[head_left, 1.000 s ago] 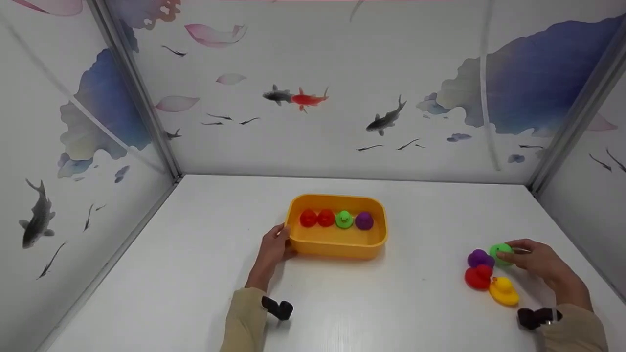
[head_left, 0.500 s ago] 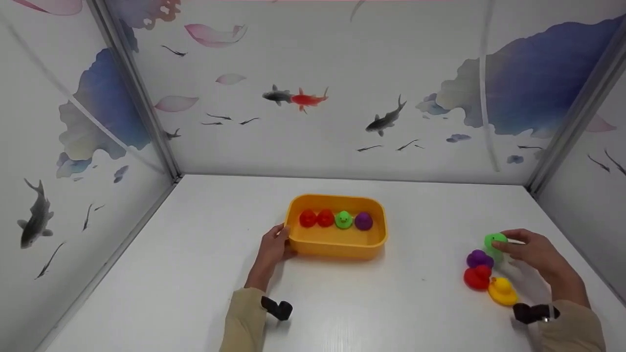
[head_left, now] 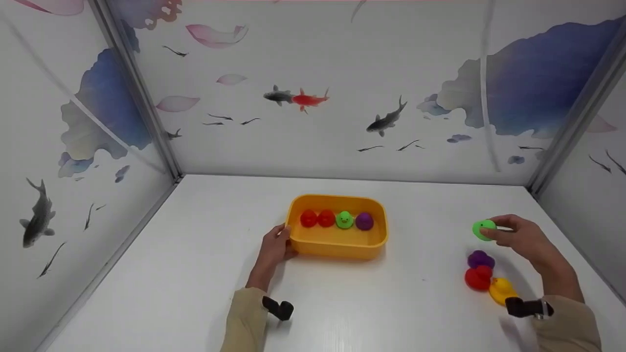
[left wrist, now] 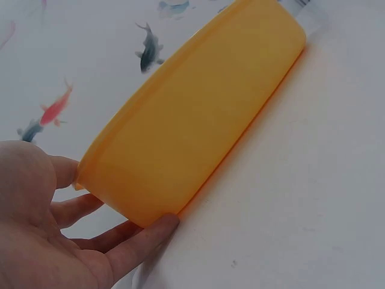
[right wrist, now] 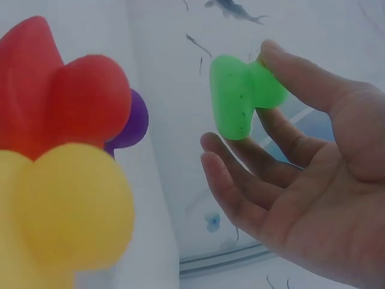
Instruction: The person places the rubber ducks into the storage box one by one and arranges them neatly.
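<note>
In the head view my left hand (head_left: 274,247) holds the left end of a yellow-orange plastic basket (head_left: 337,249). In the left wrist view, the thumb is at the basket's rim and the other fingers lie against its end wall and lower corner. My right hand (head_left: 521,239) pinches a green rubber duck (head_left: 481,230) by its head between thumb and fingers, raised above the table. Just below it sit a purple duck (head_left: 480,260), a red duck (head_left: 478,277) and a yellow duck (head_left: 501,289), the last partly hidden by the right wrist camera.
A row of small ducks lies along the basket's far side: a red duck (head_left: 308,218), another red duck (head_left: 326,218), a green duck (head_left: 345,220) and a purple duck (head_left: 364,221). White panels with painted fish enclose the white table (head_left: 171,274).
My right hand has lifted the green duck off the group at the right and moved it up, away from me and slightly left. The left hand and basket stay in place.
</note>
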{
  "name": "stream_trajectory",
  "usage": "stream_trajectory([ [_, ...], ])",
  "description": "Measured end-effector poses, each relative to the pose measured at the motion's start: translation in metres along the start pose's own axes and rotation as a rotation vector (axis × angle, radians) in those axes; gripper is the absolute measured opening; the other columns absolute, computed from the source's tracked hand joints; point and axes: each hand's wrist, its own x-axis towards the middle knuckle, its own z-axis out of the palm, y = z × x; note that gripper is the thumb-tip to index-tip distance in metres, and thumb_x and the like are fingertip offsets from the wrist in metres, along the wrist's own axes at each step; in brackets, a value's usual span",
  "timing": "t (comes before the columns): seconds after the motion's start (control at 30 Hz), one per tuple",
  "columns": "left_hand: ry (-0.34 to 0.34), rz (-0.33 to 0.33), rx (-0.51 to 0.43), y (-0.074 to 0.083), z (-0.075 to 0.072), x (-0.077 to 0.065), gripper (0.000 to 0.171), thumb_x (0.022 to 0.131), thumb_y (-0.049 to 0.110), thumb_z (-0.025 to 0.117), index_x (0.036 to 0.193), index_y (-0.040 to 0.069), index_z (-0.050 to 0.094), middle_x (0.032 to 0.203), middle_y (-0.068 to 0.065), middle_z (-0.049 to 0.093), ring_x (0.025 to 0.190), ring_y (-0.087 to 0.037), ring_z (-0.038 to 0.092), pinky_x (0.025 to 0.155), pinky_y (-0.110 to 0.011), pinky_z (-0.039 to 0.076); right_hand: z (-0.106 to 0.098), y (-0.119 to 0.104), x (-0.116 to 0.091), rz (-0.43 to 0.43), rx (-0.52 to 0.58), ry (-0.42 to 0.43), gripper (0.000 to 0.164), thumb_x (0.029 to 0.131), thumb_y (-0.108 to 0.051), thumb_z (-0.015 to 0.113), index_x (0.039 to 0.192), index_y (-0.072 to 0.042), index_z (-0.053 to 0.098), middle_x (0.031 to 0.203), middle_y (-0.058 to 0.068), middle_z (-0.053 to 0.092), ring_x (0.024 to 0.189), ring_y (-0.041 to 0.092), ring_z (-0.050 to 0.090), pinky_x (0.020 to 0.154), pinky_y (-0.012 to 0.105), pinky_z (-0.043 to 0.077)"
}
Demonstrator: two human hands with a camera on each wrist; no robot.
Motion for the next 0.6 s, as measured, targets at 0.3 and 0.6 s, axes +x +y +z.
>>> stream_trajectory([
  [0.3, -0.003, 0.0, -0.01, 0.001, -0.001, 0.001, 0.05, 0.108, 0.034, 0.044, 0.152, 0.01, 0.042, 0.131, -0.016, 0.062, 0.093, -0.018, 0.063, 0.087, -0.031, 0.061, 0.014, -0.03, 0.003, -0.055, 0.046, -0.033, 0.072, 0.094, -0.051, 0.064, 0.141, -0.002, 0.045, 0.141, 0.024, 0.049, 0.112, 0.024, 0.062, 0.109, 0.064, 0.042],
  [0.6, -0.002, -0.004, 0.0, 0.001, 0.001, 0.001, 0.051, 0.108, 0.034, 0.044, 0.152, 0.011, 0.041, 0.136, -0.015, 0.061, 0.097, -0.018, 0.063, 0.087, -0.03, 0.061, 0.04, -0.057, 0.01, -0.084, 0.07, -0.059, 0.069, 0.093, -0.051, 0.065, 0.142, -0.006, 0.047, 0.14, 0.019, 0.054, 0.115, 0.023, 0.063, 0.101, 0.04, 0.054],
])
